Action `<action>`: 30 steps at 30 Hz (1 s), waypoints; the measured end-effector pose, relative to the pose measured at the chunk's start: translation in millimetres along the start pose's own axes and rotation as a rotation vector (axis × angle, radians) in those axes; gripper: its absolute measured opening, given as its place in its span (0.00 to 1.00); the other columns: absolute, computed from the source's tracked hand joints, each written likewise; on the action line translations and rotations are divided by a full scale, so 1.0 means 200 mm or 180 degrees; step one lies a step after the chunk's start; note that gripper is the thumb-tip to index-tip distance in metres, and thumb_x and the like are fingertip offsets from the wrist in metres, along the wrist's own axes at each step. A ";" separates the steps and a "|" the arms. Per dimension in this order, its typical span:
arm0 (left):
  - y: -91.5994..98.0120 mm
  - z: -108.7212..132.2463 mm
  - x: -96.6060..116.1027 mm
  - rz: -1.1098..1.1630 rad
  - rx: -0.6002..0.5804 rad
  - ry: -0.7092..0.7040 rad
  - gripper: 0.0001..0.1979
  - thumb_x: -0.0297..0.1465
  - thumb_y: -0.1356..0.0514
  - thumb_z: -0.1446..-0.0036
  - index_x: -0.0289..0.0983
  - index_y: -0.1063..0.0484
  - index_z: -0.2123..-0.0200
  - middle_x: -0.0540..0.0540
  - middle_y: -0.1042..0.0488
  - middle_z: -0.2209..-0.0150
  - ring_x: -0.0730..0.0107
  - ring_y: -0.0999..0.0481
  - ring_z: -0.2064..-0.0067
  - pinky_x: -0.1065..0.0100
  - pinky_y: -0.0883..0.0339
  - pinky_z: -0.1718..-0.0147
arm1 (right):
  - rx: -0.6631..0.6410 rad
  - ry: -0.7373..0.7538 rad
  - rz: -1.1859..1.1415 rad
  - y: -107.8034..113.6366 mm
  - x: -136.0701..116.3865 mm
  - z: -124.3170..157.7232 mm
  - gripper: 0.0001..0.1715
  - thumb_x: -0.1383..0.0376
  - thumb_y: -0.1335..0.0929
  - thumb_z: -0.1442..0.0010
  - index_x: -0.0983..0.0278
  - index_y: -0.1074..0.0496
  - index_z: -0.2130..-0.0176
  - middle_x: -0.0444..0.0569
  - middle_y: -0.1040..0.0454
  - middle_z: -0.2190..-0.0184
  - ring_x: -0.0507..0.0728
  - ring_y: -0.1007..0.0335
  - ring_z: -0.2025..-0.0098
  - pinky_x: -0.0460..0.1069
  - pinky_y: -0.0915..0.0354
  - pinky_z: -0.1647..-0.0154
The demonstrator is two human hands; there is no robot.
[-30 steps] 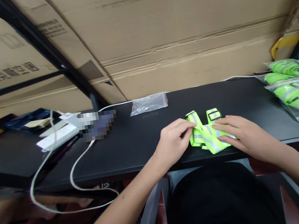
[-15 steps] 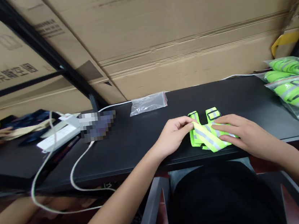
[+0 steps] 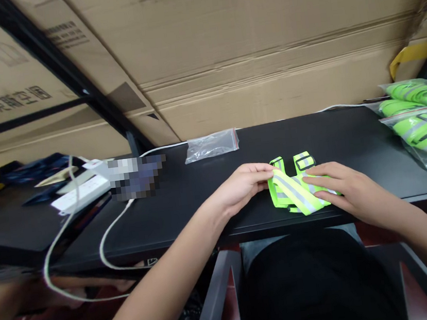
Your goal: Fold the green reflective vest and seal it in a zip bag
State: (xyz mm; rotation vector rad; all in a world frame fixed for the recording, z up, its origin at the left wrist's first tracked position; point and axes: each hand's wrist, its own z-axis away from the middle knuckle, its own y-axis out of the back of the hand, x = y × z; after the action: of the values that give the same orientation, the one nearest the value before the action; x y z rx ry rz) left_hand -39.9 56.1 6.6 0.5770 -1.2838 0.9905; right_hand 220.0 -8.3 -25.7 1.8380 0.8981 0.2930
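Note:
A neon-yellow reflective strap (image 3: 297, 192) with silver stripes and black buckles lies partly folded near the front edge of the black table. Its upper left part is pinched between the thumb and fingers of my left hand (image 3: 246, 187). One band of it slants down to the right from that pinch. My right hand (image 3: 347, 187) rests on the strap's right side, fingers stretched out and spread across it. Two short ends with buckles stick up at the back, the right one with a black slider (image 3: 305, 161).
A clear zip bag (image 3: 212, 145) lies at the table's back. Bagged neon straps (image 3: 423, 126) are piled at the right. To the left are a white power strip (image 3: 81, 194), a white cable (image 3: 104, 241) and dark fabric pieces (image 3: 36, 174). Cardboard (image 3: 252, 30) stands behind.
My left hand has shifted slightly left and up with the pinched part of the strap, opening a loop below the slanting band. The right hand has stayed nearly still. A co-worker's hand at far left has drawn back.

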 end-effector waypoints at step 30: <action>-0.15 0.01 -0.12 -0.4278 0.1399 -0.2195 0.14 0.36 0.48 0.30 0.35 0.28 0.64 0.41 0.24 0.64 0.61 0.25 0.61 0.62 0.34 0.61 | 0.0035 -0.0041 0.0157 -0.01 -0.03 0.01 0.20 0.59 0.39 0.29 0.63 0.28 0.43 0.54 0.24 0.46 0.62 0.29 0.45 0.60 0.28 0.46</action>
State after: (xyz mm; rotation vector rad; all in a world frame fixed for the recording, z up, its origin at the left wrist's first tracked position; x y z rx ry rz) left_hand -15.3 33.4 -11.6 1.9021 -0.8753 -0.1288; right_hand 215.8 -13.3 -25.9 1.8721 0.8480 0.3071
